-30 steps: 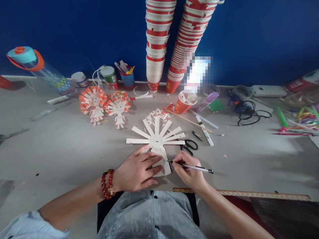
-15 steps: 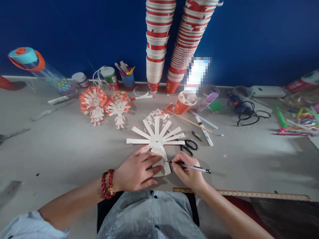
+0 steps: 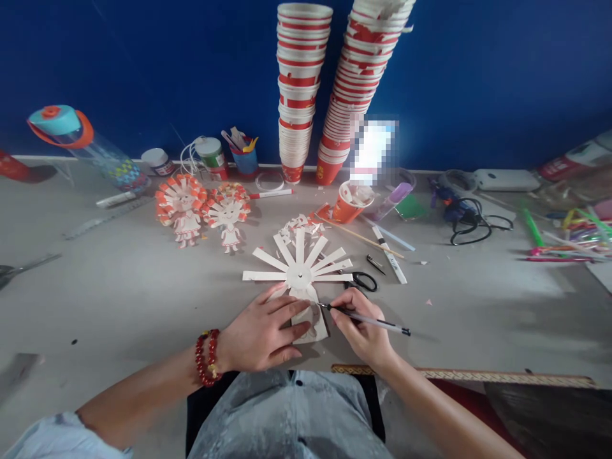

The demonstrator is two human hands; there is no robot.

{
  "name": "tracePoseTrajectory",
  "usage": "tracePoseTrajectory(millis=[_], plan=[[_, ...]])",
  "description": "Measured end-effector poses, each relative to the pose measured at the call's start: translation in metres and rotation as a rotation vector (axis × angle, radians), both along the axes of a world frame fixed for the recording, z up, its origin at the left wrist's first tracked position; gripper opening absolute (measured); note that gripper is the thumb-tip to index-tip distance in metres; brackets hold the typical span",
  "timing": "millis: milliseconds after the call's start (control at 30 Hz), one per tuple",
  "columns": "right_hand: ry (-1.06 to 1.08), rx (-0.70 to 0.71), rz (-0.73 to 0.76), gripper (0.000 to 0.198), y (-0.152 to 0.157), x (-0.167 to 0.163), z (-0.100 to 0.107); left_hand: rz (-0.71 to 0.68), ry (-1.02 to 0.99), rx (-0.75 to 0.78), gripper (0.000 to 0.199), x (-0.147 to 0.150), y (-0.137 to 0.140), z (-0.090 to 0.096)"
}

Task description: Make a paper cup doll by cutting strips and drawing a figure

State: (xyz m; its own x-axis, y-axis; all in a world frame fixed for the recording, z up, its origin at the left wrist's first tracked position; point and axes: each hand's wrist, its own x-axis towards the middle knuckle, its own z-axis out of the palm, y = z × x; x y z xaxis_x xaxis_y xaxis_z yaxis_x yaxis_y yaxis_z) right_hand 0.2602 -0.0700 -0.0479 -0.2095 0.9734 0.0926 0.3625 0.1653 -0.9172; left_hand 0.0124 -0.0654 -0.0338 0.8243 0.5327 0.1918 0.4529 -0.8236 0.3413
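Observation:
A white paper cutout [image 3: 299, 276] lies on the table in front of me, with strips fanned out at its top and a wider piece below bearing drawn lines. My left hand [image 3: 268, 328] rests flat on its lower left part, fingers spread. In my right hand [image 3: 359, 324] is a pen [image 3: 377, 321], gripped between thumb and fingers. Its tip points left at the right edge of the lower piece; whether it touches the paper I cannot tell. Black-handled scissors [image 3: 366, 281] lie just beyond my right hand, partly under the strips.
Two finished-looking paper figures [image 3: 186, 213] stand at the left. Tall stacks of paper cups [image 3: 299, 95] rise at the back. A cup of scraps [image 3: 351, 203], a white marker [image 3: 391, 256], a wooden stick [image 3: 363, 236] and paper scraps [image 3: 301, 223] lie beyond the cutout.
The pen tip has shifted slightly up along the right edge of the paper, and my right hand has moved a little. My left hand stays in place. The camera view has tilted slightly.

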Motion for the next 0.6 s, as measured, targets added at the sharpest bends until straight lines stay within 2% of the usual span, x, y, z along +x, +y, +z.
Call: tracePoseTrajectory(millis=[200, 367, 500, 600], plan=[[-0.012, 0.071, -0.002, 0.006, -0.002, 0.004, 0.0, 0.05, -0.136, 0.054, 0.024, -0.009, 0.001, 0.009], [-0.012, 0.116, -0.055, 0.012, -0.002, 0.005, 0.0, 0.13, -0.173, 0.104, 0.013, -0.018, 0.0, 0.015], [-0.022, 0.127, -0.053, 0.013, 0.0, 0.003, 0.0, 0.163, -0.171, 0.134, 0.013, -0.022, -0.001, 0.014], [0.011, 0.095, -0.021, 0.012, 0.0, 0.001, -0.001, 0.124, -0.142, 0.134, 0.018, -0.021, -0.001, 0.011]])
